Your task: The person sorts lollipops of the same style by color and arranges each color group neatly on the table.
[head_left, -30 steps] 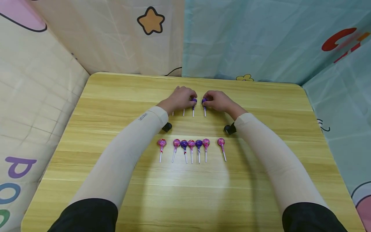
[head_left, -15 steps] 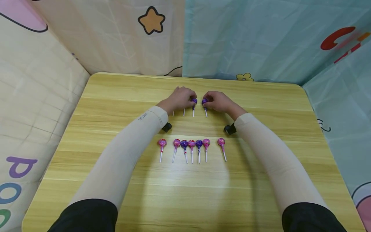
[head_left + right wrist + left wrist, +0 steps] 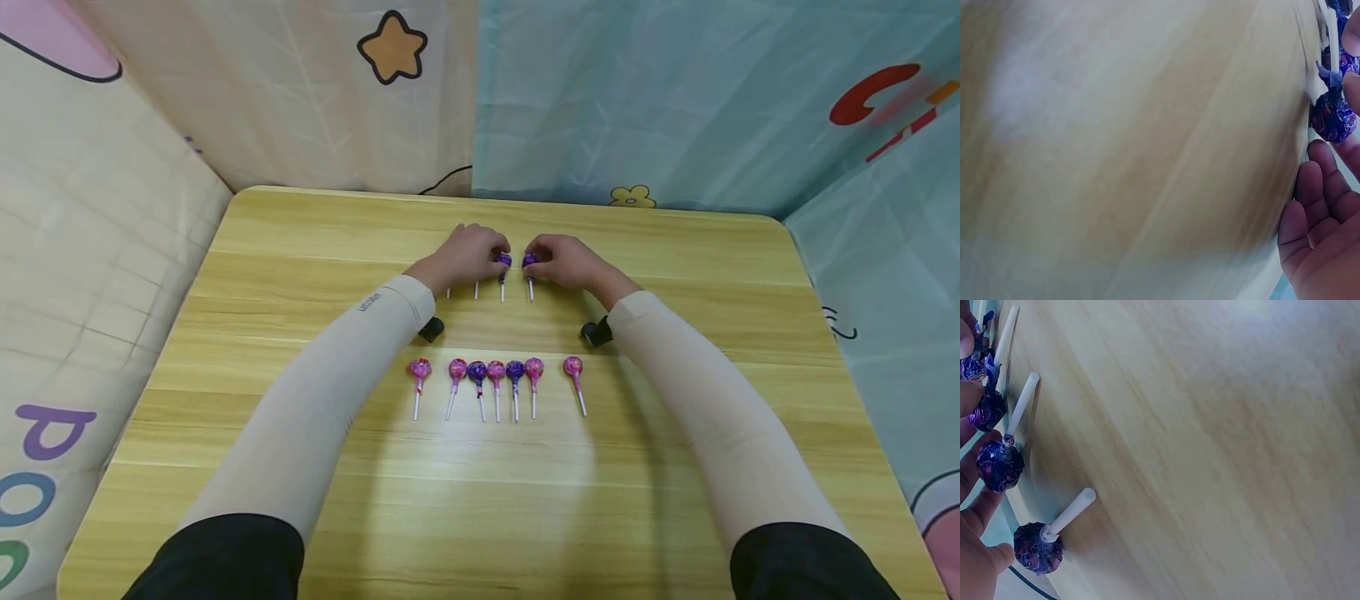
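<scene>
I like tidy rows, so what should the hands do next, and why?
Probably let go. The left hand pinches one purple lollipop and the right hand another purple lollipop, and these look lined up with the two purple ones near the left hand. Letting go would free the hands for the two purple lollipops lying among pink ones in the nearer row.

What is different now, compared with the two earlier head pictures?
Hardly anything: since half a second ago, the stick end of the purple lollipop in the right hand swung slightly left. Nothing was newly gripped or released; the left hand still pinches another purple lollipop. The near row of lollipops stayed put.
</scene>
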{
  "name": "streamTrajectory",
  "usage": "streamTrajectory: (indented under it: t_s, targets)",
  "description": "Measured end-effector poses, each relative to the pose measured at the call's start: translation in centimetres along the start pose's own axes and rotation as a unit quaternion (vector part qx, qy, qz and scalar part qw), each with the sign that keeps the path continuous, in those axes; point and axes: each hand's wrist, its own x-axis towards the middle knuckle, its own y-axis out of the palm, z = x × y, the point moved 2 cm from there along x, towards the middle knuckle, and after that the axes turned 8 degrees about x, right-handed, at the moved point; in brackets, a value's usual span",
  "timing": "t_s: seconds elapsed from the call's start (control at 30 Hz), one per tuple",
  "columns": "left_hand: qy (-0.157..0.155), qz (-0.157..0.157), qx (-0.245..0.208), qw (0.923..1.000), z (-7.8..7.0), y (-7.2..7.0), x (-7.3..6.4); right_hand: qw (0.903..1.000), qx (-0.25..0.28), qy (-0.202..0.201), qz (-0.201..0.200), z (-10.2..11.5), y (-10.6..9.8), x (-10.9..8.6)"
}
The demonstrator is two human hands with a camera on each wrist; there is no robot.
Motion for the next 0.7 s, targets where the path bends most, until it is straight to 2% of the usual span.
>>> streamTrajectory:
  t_s: [0.47, 0.7]
  targets:
    - [0.020, -0.025, 0.005, 0.9995, -0.6, -0.4, -0.5, 0.9997, 0.025, 0.003, 0.006, -0.2, -0.2, -0.1]
    - [0.028, -0.052, 0.001, 0.9983, -0.7, -0.6, -1.4, 0.9992, 0.038, 0.001, 0.008, -0.5, -0.2, -0.1]
